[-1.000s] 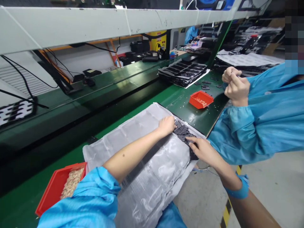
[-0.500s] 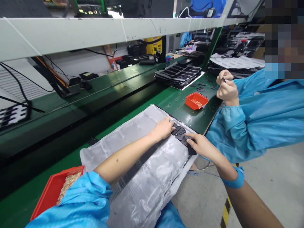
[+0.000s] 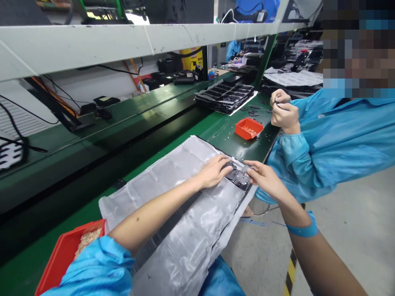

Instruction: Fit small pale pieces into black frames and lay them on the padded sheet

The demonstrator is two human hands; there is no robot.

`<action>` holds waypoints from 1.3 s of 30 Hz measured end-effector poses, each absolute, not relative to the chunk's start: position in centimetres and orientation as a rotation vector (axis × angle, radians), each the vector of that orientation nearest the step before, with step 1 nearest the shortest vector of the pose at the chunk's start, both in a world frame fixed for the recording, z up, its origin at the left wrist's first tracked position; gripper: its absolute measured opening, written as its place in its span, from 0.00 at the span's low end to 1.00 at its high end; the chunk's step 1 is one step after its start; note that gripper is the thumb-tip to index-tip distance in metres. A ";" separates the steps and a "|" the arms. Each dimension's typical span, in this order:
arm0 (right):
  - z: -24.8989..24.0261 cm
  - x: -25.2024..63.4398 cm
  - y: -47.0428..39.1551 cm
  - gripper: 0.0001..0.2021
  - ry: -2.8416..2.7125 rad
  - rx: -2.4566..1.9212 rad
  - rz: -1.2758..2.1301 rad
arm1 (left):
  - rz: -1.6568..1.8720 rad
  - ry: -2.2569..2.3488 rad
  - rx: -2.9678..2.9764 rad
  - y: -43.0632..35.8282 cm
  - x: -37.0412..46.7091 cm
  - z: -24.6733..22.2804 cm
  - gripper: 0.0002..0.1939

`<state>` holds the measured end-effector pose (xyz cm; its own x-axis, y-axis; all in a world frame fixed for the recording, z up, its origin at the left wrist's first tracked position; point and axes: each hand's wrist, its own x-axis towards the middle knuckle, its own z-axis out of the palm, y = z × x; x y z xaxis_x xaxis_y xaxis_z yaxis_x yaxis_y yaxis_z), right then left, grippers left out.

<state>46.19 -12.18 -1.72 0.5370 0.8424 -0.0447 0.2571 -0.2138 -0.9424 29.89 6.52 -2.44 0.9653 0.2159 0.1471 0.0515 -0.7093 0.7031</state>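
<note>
Small flat black plastic parts (image 3: pixel 237 180) lie close together in the uncovered end of a tray under a translucent grey sheet (image 3: pixel 173 181). My left hand (image 3: pixel 214 170) rests at the sheet's edge, fingers stretched over the parts on the left, thumb apart from them. Between thumb and fingertips, my right hand (image 3: pixel 264 177) pinches one flat dark part (image 3: pixel 246 171), tilted up just above the others. Its outer edge is partly covered by the fingers.
A red bin (image 3: pixel 55 259) of small beige pieces stands by my left sleeve. Farther up the green bench (image 3: pixel 212 127) are an orange-red bin (image 3: pixel 248 128) and stacked black trays (image 3: pixel 225 96). At right, a co-worker's hands (image 3: pixel 285 111) hold a small dark piece.
My right hand has lifted a flat dark part from the group. My left hand's fingers have stretched out over the parts. The whole view has shifted slightly.
</note>
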 end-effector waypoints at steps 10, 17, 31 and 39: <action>-2.6 43.6 -6.3 0.28 -0.860 -1.510 0.715 | 0.294 0.490 1.836 10.6 29.9 0.1 0.10; -0.3 41.8 -8.9 0.26 -0.791 -1.391 0.794 | 0.394 0.496 1.775 7.4 27.3 1.9 0.04; 2.2 37.4 -13.8 0.20 -0.794 -1.335 0.819 | 0.459 0.451 1.870 1.5 21.0 5.5 0.05; 1.8 35.7 -14.8 0.18 -0.738 -1.330 0.806 | 0.339 0.445 1.611 0.5 19.6 6.5 0.14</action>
<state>35.72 -14.84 1.84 0.5365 0.8438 0.0078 -0.0824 0.0616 -0.9947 19.55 0.46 6.55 0.8780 0.4765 -0.0459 0.0827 -0.0565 0.9950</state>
